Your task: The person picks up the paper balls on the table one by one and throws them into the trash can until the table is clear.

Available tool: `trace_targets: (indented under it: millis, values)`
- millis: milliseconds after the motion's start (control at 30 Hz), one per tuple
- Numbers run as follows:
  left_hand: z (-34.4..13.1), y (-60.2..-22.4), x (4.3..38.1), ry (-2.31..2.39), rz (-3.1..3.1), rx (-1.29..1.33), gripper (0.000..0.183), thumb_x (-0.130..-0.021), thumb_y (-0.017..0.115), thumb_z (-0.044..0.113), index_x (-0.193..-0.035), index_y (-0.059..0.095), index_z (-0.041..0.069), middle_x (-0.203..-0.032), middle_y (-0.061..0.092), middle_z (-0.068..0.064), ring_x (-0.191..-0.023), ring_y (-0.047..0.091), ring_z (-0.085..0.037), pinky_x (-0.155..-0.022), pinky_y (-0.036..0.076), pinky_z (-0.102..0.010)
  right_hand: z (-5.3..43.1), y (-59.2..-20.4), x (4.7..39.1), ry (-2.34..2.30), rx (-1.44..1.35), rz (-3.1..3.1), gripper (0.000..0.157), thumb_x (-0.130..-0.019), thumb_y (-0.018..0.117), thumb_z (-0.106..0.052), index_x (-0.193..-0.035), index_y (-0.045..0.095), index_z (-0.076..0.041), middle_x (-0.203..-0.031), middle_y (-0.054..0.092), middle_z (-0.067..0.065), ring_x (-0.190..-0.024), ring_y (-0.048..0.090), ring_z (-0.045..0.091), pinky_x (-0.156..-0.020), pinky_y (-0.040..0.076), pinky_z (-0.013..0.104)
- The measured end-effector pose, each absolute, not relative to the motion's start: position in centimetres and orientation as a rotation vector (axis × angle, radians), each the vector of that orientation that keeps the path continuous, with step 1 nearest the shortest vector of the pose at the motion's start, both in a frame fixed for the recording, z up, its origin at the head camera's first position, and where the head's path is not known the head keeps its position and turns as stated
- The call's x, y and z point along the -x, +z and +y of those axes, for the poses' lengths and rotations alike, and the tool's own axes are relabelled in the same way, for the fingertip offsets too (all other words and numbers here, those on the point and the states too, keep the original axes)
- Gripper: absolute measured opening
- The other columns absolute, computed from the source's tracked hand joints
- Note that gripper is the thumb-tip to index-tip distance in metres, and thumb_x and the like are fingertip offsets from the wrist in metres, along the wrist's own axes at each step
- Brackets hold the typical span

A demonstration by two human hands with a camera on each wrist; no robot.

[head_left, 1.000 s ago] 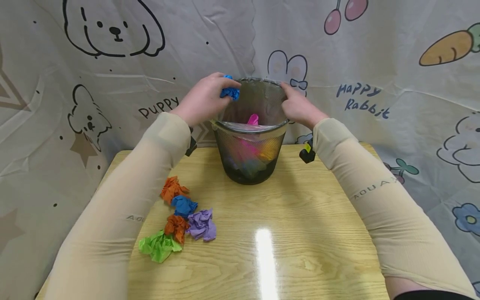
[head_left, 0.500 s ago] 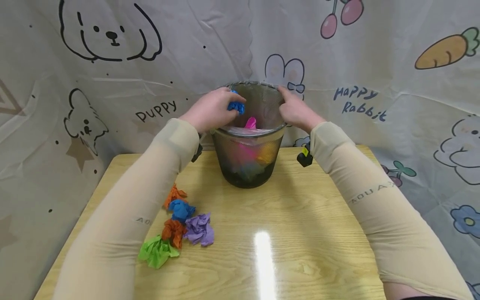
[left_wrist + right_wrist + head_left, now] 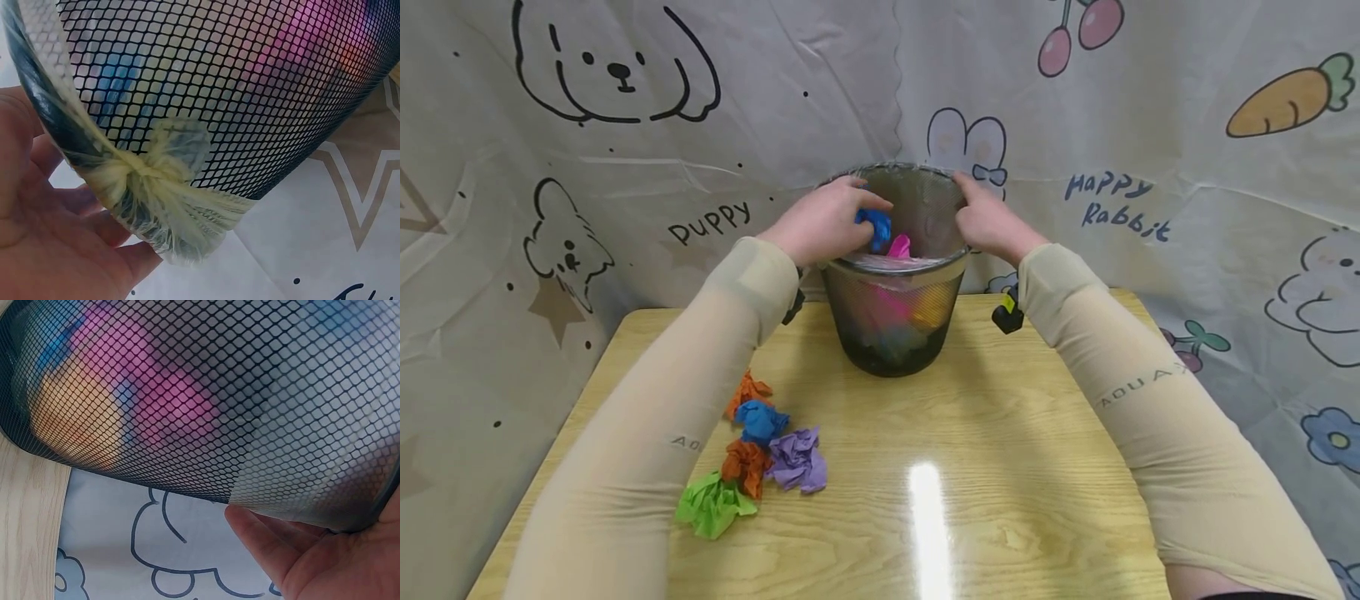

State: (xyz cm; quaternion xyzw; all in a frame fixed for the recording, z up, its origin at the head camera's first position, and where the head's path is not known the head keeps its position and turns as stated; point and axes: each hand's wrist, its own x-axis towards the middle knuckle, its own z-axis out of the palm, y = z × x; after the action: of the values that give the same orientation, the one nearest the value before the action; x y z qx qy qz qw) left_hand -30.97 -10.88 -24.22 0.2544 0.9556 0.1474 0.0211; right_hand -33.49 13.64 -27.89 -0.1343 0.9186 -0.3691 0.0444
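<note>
A black mesh wastebasket (image 3: 891, 317) with a clear plastic liner stands at the back of the table. My left hand (image 3: 823, 218) is over its left rim, fingers loosely spread. Just below those fingertips, inside the basket, a crumpled blue paper ball (image 3: 878, 230) is free of them. Through the mesh in the left wrist view it shows as a blue blur (image 3: 117, 78). My right hand (image 3: 996, 218) grips the right rim, thumb outside against the mesh in the right wrist view. Pink paper (image 3: 900, 247) and orange paper (image 3: 934, 308) lie in the basket.
Left of the basket, several crumpled papers lie on the wooden table (image 3: 1000, 467): orange (image 3: 747, 467), blue (image 3: 762, 422), purple (image 3: 798, 460) and green (image 3: 713, 505). A printed cloth (image 3: 820, 83) hangs close behind the basket. The liner is knotted (image 3: 144, 169) at the left rim.
My left hand has moved right and down over the basket and let go of the blue paper ball, which has dropped below the fingers. My right hand has kept its grip on the rim.
</note>
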Motion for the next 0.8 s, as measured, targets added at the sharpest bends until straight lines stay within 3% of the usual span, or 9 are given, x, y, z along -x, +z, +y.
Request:
trace_targets:
  millis: [100, 267, 467, 800]
  values:
    - [-10.9, -24.2, 31.0, 0.425, 2.986, -0.768, 0.047, -0.103, 0.051, 0.019, -0.149, 0.056, 0.017, -0.167, 0.022, -0.018, -0.152, 0.022, -0.035, -0.119, 0.026, -0.047, 13.6, -27.8, 33.5, -1.132, 0.415, 2.808, 0.073, -0.097, 0.03, 0.0, -0.165, 0.002, -0.005, -0.17, 0.009, 0.015, -0.155, 0.011, 0.029, -0.124, 0.01, 0.041]
    - [-11.2, -24.2, 31.0, 0.37, 3.032, -0.774, 0.05, -0.107, 0.049, 0.034, -0.155, 0.049, 0.02, -0.167, 0.021, -0.017, -0.153, 0.019, -0.036, -0.121, 0.009, -0.06, 13.6, -27.8, 33.5, -1.127, 0.408, 2.808, 0.074, -0.097, 0.03, 0.0, -0.165, 0.002, -0.005, -0.17, 0.008, 0.015, -0.155, 0.011, 0.03, -0.124, 0.01, 0.041]
    - [-11.5, -24.1, 31.0, 0.325, 3.038, -0.747, 0.062, -0.107, 0.042, 0.052, -0.162, 0.036, 0.024, -0.169, 0.018, -0.014, -0.154, 0.015, -0.036, -0.12, 0.004, -0.064, 13.5, -27.7, 33.6, -1.126, 0.406, 2.807, 0.074, -0.098, 0.03, 0.0, -0.165, 0.001, -0.006, -0.17, 0.007, 0.013, -0.155, 0.01, 0.029, -0.124, 0.009, 0.04]
    - [-13.5, -23.9, 30.6, 0.397, 3.051, -0.647, 0.077, -0.102, 0.028, 0.069, -0.166, 0.004, 0.033, -0.171, -0.007, -0.009, -0.155, -0.006, -0.035, -0.118, -0.009, -0.062, 13.6, -27.9, 33.6, -1.113, 0.41, 2.815, 0.074, -0.097, 0.03, -0.001, -0.165, 0.003, -0.006, -0.17, 0.009, 0.013, -0.155, 0.011, 0.029, -0.124, 0.01, 0.04]
